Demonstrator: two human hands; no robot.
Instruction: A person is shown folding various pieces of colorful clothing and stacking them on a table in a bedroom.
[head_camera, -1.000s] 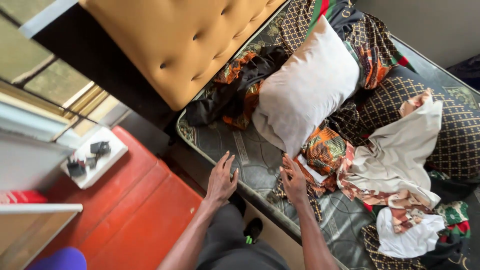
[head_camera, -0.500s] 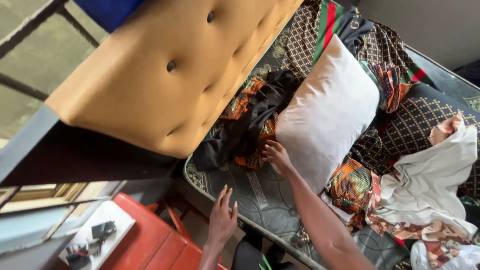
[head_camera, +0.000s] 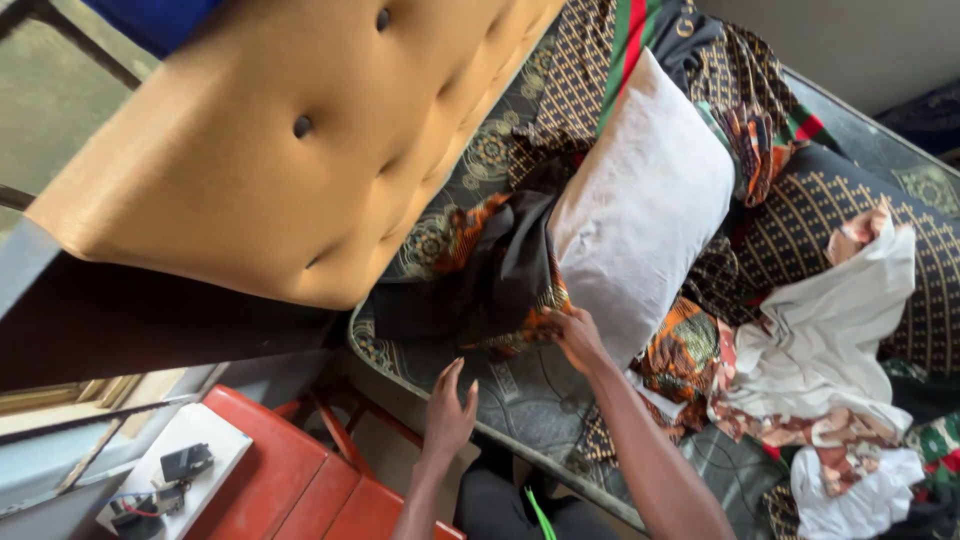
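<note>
Head view: crumpled black-and-orange patterned cloth (head_camera: 500, 275).

Home bedroom.
I see a mattress (head_camera: 520, 400) under my hands, tufted tan headboard (head_camera: 280, 140) above them, white pillow (head_camera: 640, 210) and strewn clothes (head_camera: 830, 350) beside.

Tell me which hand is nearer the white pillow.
Right. The right hand rests at the white pillow's lower edge, on the dark and orange patterned cloth beside it. The left hand is farther off, open over the mattress edge.
</note>
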